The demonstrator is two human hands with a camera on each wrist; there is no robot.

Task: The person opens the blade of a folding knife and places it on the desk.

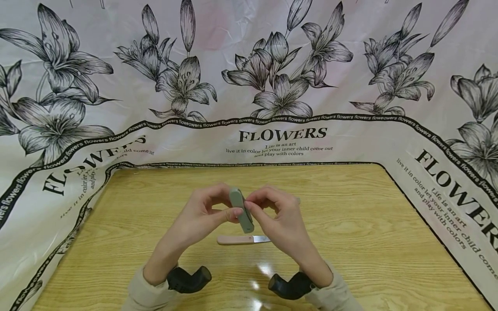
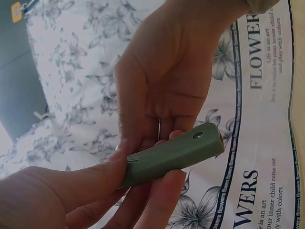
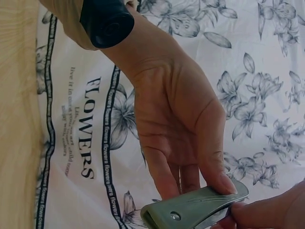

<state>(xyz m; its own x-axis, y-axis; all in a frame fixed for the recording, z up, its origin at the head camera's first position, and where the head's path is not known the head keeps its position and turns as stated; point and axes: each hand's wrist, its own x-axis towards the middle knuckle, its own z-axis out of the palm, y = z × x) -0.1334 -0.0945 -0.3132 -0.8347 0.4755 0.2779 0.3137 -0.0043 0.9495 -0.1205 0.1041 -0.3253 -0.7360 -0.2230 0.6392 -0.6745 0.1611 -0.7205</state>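
Note:
A green folding knife (image 1: 244,222) with a rivet near one end is held up over the table between both hands. My left hand (image 1: 204,214) grips its handle, thumb on the near face and fingers behind. With thumb and fingertips, my right hand (image 1: 284,216) pinches the knife's long edge. In the right wrist view, a strip of metal blade shows beside the green handle (image 3: 183,207), close to the right thumb. Below the hands lies a pink-handled knife (image 1: 235,239), its blade out and its tip hidden by the right hand.
The wood-grain table (image 1: 116,242) is bordered at the back and sides by a white flower-printed cloth (image 1: 350,142). A small pale thing (image 1: 298,200) peeks out behind the right hand. Black wrist mounts (image 1: 190,280) jut inward from both sleeves.

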